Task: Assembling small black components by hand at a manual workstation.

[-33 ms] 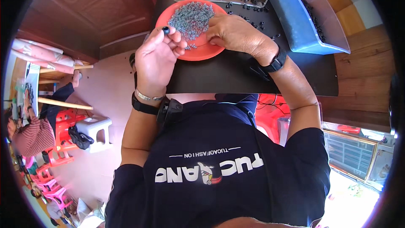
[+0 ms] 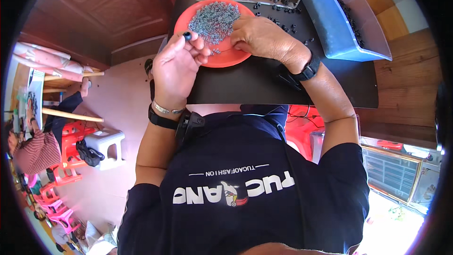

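Observation:
Between the thumb and fingertips of my left hand (image 2: 174, 70) is a small round black part (image 2: 188, 36), held up beside the left rim of an orange-red plate (image 2: 232, 60). A heap of tiny silvery metal pieces (image 2: 213, 20) covers much of that plate, and a few lie apart near its front. My right hand (image 2: 264, 38) reaches over the plate's right side, its fingers bent and closed together at the edge of the heap. Whatever those fingertips grip, if anything, is hidden behind the hand.
Behind the plate, a clear tray (image 2: 245, 1) holds many black parts; loose ones (image 2: 283, 26) lie on the dark table (image 2: 226, 87). A translucent blue bin (image 2: 330, 28) with more stands right. Leftward are stools (image 2: 111, 144) and another person (image 2: 42, 151).
My left hand, with the black part in it, has shifted very slightly right and toward me. The right hand stays in place.

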